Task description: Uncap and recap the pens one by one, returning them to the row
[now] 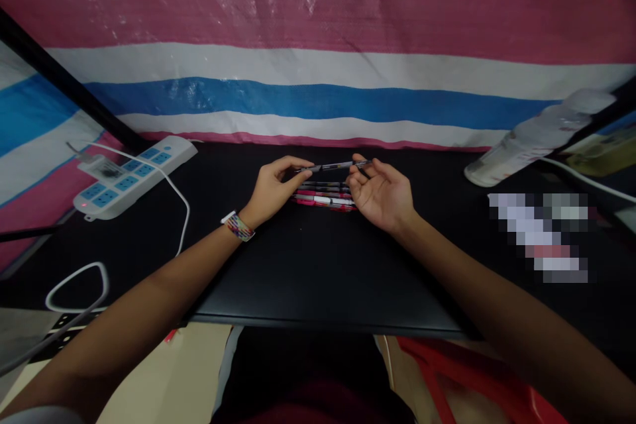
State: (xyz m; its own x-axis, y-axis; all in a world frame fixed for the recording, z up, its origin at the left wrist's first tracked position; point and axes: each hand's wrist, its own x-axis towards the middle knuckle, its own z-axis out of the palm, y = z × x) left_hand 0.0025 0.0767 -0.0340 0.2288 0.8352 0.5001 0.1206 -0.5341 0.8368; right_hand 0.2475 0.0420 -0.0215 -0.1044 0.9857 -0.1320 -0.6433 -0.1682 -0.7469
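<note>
A dark pen with a clear barrel (334, 166) is held sideways between both hands, just above the black table. My left hand (276, 187) pinches its left end between thumb and fingers. At the pen's right end, my right hand (381, 191) has its palm turned up, thumb and fingers closed round the tip. Below and in front of that pen lie several pens (326, 196) side by side, some dark, others red and white. The fingers of both hands partly cover the ends of these pens. A woven multicoloured band circles my left wrist.
On the left a white power strip (135, 175) with blue sockets holds a plugged-in charger (102, 168); its white cable (185, 202) runs across the table (318, 271). A plastic bottle (531, 139) stands at the back right, near a blurred-out item (536, 238). A striped sheet (318, 20) hangs behind.
</note>
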